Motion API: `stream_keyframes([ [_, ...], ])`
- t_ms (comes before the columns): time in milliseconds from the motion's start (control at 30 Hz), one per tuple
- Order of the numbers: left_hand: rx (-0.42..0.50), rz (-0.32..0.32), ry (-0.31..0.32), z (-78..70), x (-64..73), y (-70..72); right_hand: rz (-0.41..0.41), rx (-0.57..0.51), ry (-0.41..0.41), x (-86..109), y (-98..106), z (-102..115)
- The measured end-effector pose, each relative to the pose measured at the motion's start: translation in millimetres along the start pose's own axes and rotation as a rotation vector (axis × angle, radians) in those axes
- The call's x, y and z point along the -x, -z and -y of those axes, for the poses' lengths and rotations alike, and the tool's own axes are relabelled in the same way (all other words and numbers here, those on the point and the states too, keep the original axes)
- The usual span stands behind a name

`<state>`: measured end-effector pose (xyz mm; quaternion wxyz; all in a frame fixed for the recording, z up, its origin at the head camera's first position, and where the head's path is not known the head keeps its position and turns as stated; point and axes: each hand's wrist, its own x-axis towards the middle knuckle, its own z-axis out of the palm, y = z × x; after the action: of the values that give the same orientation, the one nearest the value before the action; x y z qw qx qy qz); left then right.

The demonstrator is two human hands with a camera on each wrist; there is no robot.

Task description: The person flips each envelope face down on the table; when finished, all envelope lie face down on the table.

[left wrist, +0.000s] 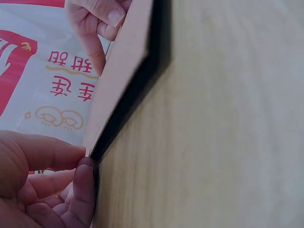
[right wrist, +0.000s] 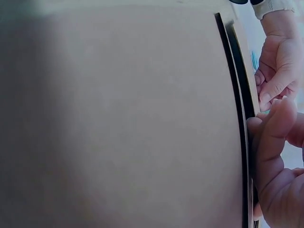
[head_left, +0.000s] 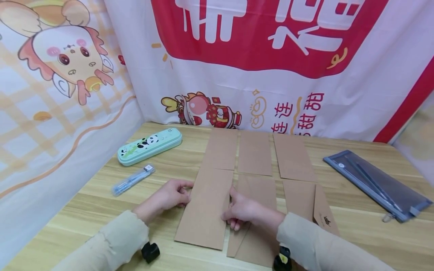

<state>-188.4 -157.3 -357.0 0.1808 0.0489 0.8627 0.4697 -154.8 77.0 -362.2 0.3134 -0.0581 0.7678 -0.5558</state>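
A plain brown paper envelope (head_left: 207,214) lies lengthwise in front of me, its edges lifted a little off the table in the left wrist view. My left hand (head_left: 173,194) pinches its left edge between thumb and fingers. On the opposite edge, my right hand (head_left: 242,210) grips with curled fingers and thumb. Beneath the right hand and forearm lies another brown envelope (head_left: 257,233) with a slanting flap line, partly covered. The left wrist view shows the thumb and fingers of the left hand (left wrist: 52,185) meeting at the paper's edge.
Brown paper pieces (head_left: 254,152) lie in rows behind and to the right, one envelope (head_left: 300,197) with a crown print. A mint panda pencil case (head_left: 149,146) and a clear pen pack (head_left: 133,180) are at left. A dark zip pouch (head_left: 376,184) lies at right.
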Motion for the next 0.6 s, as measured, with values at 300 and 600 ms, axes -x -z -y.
stream_keyframes([
  [300,-0.041,-0.041,0.039,-2.9,2.6,2.3,-0.022,-0.008,0.003,4.4,4.7,3.4],
  [600,-0.016,-0.042,-0.140,-24.5,4.6,-0.9,-0.067,-0.081,0.184,32.0,28.6,14.6],
])
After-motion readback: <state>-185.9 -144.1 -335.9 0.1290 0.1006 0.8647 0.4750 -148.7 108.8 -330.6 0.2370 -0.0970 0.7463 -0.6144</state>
